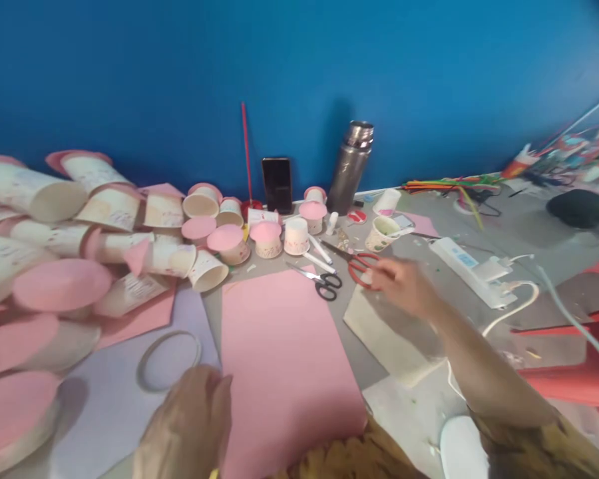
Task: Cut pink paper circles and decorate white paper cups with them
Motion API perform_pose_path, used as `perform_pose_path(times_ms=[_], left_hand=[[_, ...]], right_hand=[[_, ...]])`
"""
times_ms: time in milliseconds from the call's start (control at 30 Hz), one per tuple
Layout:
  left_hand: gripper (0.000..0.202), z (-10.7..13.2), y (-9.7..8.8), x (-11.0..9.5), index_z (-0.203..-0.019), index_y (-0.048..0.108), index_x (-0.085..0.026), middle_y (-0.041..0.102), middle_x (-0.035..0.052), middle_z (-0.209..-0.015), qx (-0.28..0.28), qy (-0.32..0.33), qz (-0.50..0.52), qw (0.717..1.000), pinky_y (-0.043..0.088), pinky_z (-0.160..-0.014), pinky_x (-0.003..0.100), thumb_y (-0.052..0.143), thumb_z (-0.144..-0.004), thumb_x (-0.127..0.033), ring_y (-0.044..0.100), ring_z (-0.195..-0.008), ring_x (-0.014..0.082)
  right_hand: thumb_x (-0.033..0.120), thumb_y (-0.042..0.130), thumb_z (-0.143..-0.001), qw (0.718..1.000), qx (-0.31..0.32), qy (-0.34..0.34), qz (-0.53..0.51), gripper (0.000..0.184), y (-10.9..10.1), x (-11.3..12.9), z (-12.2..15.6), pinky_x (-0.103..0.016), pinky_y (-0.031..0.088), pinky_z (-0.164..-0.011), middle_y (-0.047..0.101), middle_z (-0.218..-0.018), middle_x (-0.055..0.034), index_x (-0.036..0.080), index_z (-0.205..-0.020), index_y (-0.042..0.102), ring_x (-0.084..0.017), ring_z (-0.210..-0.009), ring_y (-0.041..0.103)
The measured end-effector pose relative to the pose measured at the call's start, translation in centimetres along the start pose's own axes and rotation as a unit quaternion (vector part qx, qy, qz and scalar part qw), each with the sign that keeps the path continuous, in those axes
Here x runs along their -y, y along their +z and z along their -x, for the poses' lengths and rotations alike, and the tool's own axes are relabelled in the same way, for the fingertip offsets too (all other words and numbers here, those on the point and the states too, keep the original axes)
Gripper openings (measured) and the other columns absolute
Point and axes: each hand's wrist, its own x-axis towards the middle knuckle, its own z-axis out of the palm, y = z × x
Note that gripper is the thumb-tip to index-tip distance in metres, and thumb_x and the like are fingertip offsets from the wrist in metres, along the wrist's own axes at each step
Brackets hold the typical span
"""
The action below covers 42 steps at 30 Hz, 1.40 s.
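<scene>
My right hand (402, 283) stretches out over the table and reaches the red-handled scissors (355, 264); its fingers are blurred by motion and partly curled at the handles. My left hand (190, 426) rests low at the near left edge of a large pink paper sheet (284, 359), fingers bent down onto it, with something small and yellow just showing under it. A black-handled pair of scissors (324, 283) lies at the sheet's far corner. A roll of tape (168, 359) lies on pale lilac paper beside my left hand.
Many paper cups with pink lids (70, 266) are piled at the left. At the back stand a phone (277, 184), a steel flask (352, 166) and a red stick (246, 153). A white power strip (466, 269) with cables lies right, near coloured pipe cleaners (449, 185).
</scene>
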Motion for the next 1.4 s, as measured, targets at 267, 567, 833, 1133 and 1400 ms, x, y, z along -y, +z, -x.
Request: perform_pose_path(times_ms=[267, 567, 833, 1133, 1400], left_hand=[[0.022, 1.5, 0.9, -1.1, -0.084, 0.055, -0.024, 0.062, 0.0030, -0.077, -0.128, 0.077, -0.084, 0.985, 0.038, -0.068, 0.035, 0.046, -0.101, -0.033, 0.059, -0.070, 0.0227], [0.010, 2.5, 0.9, -1.1, -0.093, 0.058, -0.022, 0.061, 0.0028, -0.081, -0.155, 0.077, 0.009, 0.985, 0.042, -0.070, 0.034, 0.051, -0.099, -0.028, 0.057, -0.071, 0.0230], [0.018, 2.8, 0.2, -0.7, -0.101, 0.066, -0.024, 0.069, 0.0058, -0.095, -0.105, 0.030, 0.126, 0.986, 0.052, -0.076, 0.037, 0.052, -0.094, -0.033, 0.067, -0.082, 0.0240], [0.030, 1.7, -1.6, 0.1, -0.111, 0.065, -0.022, 0.069, 0.0068, -0.103, -0.025, -0.046, 0.279, 0.959, 0.057, -0.078, 0.038, 0.060, -0.090, -0.042, 0.068, -0.083, 0.0210], [0.086, -0.8, -2.9, -4.2, -0.144, 0.046, -0.020, 0.066, 0.0197, -0.137, 0.092, -0.059, 0.635, 0.765, 0.057, -0.096, 0.044, 0.083, -0.074, -0.051, 0.069, -0.118, 0.0310]], right_hand=[[0.053, 0.053, -0.092, 0.993, 0.072, 0.034, -0.086, 0.034, 5.5, 3.8, 6.3, -0.032, 0.046, -0.064, 0.075, -0.075, -0.0033, 0.024, -0.097, 0.069, -0.023, -0.064, 0.067], [0.045, 0.070, -0.080, 0.988, 0.125, 0.018, -0.089, 0.038, 8.6, 8.5, 7.5, -0.034, 0.049, -0.070, 0.074, -0.087, 0.0005, 0.030, -0.114, 0.066, -0.023, -0.072, 0.069], [0.040, 0.073, -0.077, 0.949, 0.092, 0.033, -0.299, 0.051, 9.7, 8.4, 7.0, -0.034, 0.055, -0.069, 0.068, -0.102, -0.0039, 0.025, -0.125, 0.059, -0.018, -0.069, 0.063], [0.040, 0.081, -0.076, 0.867, 0.104, 0.075, -0.482, 0.068, 8.0, 7.3, 7.6, -0.028, 0.055, -0.061, 0.068, -0.111, -0.0062, 0.028, -0.137, 0.054, -0.014, -0.069, 0.062], [0.044, 0.088, -0.071, 0.787, 0.094, 0.120, -0.597, 0.072, 4.1, 4.1, 8.0, -0.037, 0.060, -0.072, 0.073, -0.122, -0.0120, 0.031, -0.135, 0.058, -0.031, -0.097, 0.074]])
